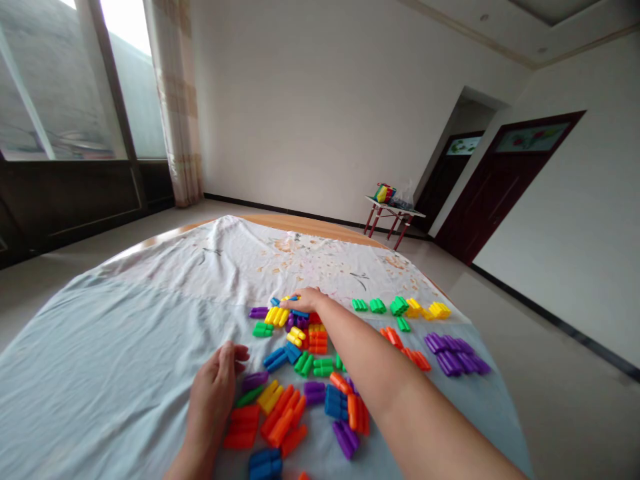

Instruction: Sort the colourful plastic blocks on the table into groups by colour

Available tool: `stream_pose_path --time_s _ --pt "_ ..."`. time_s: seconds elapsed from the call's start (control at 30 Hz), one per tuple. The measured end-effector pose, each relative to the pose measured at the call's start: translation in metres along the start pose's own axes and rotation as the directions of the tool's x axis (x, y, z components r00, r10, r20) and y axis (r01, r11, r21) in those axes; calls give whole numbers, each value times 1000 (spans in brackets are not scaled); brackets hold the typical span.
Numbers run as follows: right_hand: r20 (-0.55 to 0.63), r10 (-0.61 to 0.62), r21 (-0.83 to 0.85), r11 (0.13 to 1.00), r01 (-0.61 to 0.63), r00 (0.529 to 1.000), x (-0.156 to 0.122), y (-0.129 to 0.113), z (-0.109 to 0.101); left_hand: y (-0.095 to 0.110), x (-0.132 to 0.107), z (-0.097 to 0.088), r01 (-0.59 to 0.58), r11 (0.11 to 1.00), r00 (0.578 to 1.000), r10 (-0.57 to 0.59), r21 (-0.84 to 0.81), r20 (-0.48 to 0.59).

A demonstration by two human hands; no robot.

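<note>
A loose pile of coloured plastic building blocks, shaped like joined tubes, lies in front of me. My right hand [306, 300] reaches across to the pile's far edge. Its fingers stretch out over a blue block [300, 313] and touch the blocks there; the palm side is hidden. Close by are a yellow block [277, 316] and a purple block [259, 312]. My left hand [220, 377] rests at the pile's left side, fingers loosely bent, with nothing visible in them. Beside it lie a purple block [255, 381] and a red-orange block [243, 427].
Sorted by colour on the right are green blocks [377, 306], yellow blocks [439, 310], orange blocks [417, 359] and purple blocks [457, 355]. A wrinkled cloth [125, 347] covers the round table. A small side table [417, 214] with bags stands by the far wall.
</note>
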State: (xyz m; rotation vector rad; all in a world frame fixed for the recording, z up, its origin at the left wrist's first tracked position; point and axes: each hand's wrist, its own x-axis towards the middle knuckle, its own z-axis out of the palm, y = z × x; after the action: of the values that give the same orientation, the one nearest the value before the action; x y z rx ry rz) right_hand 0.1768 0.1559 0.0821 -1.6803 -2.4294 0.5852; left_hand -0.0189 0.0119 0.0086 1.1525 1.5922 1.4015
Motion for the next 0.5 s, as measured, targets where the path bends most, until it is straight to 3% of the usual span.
stream_pose_path --time_s 0.17,0.5 --pt "126 1 -132 991 16 992 -25 -18 4 6 -2 -1 -1 1000 1000 1 14 -26" --pt "155 -325 -166 922 349 933 -114 -42 15 17 -4 -1 12 998 1000 -10 55 -27"
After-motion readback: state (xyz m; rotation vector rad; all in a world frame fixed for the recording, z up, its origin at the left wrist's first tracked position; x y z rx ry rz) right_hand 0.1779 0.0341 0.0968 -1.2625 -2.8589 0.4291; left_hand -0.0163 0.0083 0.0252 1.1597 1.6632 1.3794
